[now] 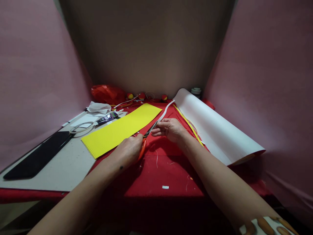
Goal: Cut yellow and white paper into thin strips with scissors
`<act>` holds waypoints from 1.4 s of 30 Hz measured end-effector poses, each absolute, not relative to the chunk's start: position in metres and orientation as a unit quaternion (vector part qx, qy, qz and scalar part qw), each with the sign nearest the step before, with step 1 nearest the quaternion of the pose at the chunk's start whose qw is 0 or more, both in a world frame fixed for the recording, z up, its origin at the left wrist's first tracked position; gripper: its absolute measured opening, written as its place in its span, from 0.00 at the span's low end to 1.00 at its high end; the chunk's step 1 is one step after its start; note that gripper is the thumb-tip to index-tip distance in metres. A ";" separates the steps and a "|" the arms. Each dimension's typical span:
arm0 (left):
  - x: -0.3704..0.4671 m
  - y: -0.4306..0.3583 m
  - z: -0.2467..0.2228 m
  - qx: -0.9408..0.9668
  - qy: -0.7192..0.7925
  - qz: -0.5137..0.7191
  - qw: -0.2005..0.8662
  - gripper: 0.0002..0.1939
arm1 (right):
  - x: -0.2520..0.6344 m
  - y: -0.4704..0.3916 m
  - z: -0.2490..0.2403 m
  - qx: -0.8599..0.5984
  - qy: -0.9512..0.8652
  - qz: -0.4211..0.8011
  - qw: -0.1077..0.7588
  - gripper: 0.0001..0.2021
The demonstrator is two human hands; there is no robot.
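Observation:
My left hand [129, 148] is closed round the orange handles of a pair of scissors [142, 148], whose dark blades point up and to the right. Between thumb and fingers, my right hand [170, 129] pinches a narrow white strip [165, 111] that curves away toward the back. The blade tips lie right by the fingers of my right hand, at the strip's near end; whether they touch it I cannot tell. Left of the scissors lies a yellow ribbed sheet [124, 129]. Under both hands spreads a red cloth [151, 176] with a red ribbed patch.
A big white roll [215, 127] lies at the right, with yellow strips [188, 124] along it. At the left, a grey board [73, 166] bears a black flat case [36, 156] and a purple packet [107, 117]. A red plastic bag [107, 94] sits at the back.

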State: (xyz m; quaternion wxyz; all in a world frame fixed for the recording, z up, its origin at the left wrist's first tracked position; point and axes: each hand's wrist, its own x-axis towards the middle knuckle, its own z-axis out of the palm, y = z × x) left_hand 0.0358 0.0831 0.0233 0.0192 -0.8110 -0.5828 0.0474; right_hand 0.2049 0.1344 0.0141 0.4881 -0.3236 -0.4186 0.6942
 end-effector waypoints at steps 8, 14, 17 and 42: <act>0.035 0.080 0.030 -0.811 -0.582 0.057 -0.006 0.12 | 0.208 0.135 0.016 -0.317 -0.412 0.675 0.524 0.06; 0.040 0.082 0.030 -0.775 -0.627 0.063 -0.047 0.14 | 0.208 0.136 0.016 -0.308 -0.431 0.687 0.498 0.06; 0.042 0.082 0.030 -0.790 -0.609 0.055 -0.036 0.13 | 0.206 0.135 0.016 -0.310 -0.433 0.685 0.498 0.07; 0.040 0.079 0.028 -0.807 -0.589 0.038 -0.025 0.16 | 0.208 0.135 0.017 -0.308 -0.434 0.676 0.510 0.06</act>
